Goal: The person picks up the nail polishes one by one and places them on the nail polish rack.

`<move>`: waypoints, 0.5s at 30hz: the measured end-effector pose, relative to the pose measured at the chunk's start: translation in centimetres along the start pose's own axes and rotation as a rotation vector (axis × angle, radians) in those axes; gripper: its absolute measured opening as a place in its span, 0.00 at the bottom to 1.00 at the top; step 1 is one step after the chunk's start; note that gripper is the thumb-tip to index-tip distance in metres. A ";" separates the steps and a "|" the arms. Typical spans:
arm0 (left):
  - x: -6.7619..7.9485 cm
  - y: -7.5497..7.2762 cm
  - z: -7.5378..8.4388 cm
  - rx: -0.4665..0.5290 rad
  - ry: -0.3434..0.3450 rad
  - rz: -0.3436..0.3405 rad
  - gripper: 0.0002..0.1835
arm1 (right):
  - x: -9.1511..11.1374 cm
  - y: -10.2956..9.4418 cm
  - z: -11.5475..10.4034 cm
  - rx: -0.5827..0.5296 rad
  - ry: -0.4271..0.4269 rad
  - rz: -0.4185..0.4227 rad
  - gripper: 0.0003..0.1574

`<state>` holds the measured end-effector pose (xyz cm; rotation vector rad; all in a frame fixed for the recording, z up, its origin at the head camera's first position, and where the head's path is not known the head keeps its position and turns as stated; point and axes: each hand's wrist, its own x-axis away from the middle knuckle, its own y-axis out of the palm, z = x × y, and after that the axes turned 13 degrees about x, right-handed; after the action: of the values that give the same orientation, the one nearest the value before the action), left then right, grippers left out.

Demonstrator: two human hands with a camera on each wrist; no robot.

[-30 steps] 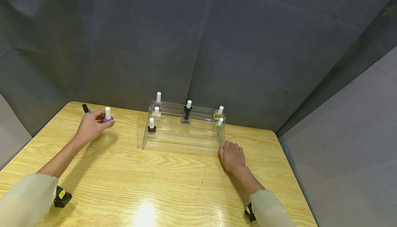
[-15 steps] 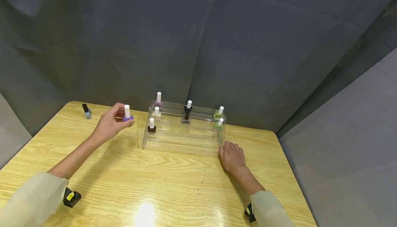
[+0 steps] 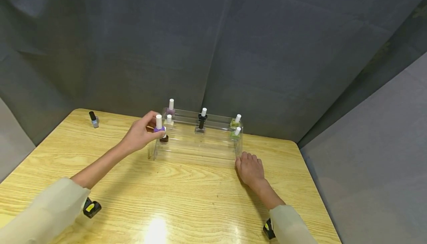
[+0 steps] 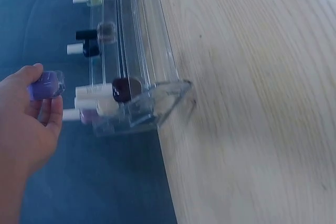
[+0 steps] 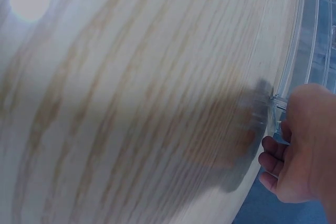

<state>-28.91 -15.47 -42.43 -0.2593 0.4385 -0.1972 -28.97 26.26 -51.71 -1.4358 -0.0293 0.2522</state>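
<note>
My left hand (image 3: pixel 141 133) pinches a purple nail polish bottle (image 4: pixel 46 85) with a white cap, upright in the head view. It is at the left end of a clear tiered display rack (image 3: pixel 200 159), overlapping a dark brown polish bottle (image 3: pixel 164 139). On the rack's upper tiers stand a mauve bottle (image 3: pixel 171 107), a cream one (image 3: pixel 168 121), a black one (image 3: pixel 202 115), a black-capped greyish one (image 3: pixel 201 126) and two green ones, a yellowish bottle (image 3: pixel 235 122) and a lighter bottle (image 3: pixel 235 134). My right hand (image 3: pixel 250 168) grips the rack's front right corner, fingers curled.
A light blue polish bottle (image 3: pixel 95 121) with a black cap stands at the table's back left. The wooden table (image 3: pixel 186 203) ends at a dark curtain (image 3: pixel 267 51) behind the rack.
My left hand has carried the purple nail polish bottle rightward from beside the light blue bottle to the rack's left end. The right hand stays at the rack's corner.
</note>
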 end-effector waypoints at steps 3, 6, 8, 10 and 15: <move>-0.5 1.1 0.3 0.012 0.007 -0.032 0.21 | 0.0 0.0 0.0 -0.005 -0.001 -0.002 0.20; -1.0 2.0 0.4 0.025 0.025 -0.056 0.20 | 0.1 0.1 0.0 -0.009 -0.002 -0.001 0.21; -1.3 2.6 0.4 0.027 0.041 -0.066 0.20 | 0.1 0.2 0.1 -0.010 -0.003 0.003 0.21; -1.5 3.2 0.3 0.030 0.050 -0.078 0.21 | 0.1 0.2 0.1 -0.010 -0.007 0.008 0.20; -2.1 4.7 0.1 0.045 0.043 -0.124 0.19 | 0.2 0.1 0.0 -0.018 -0.013 0.015 0.21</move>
<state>-30.14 -10.49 -42.85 -0.2381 0.4606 -0.3341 -28.82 26.31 -51.80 -1.4523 -0.0313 0.2740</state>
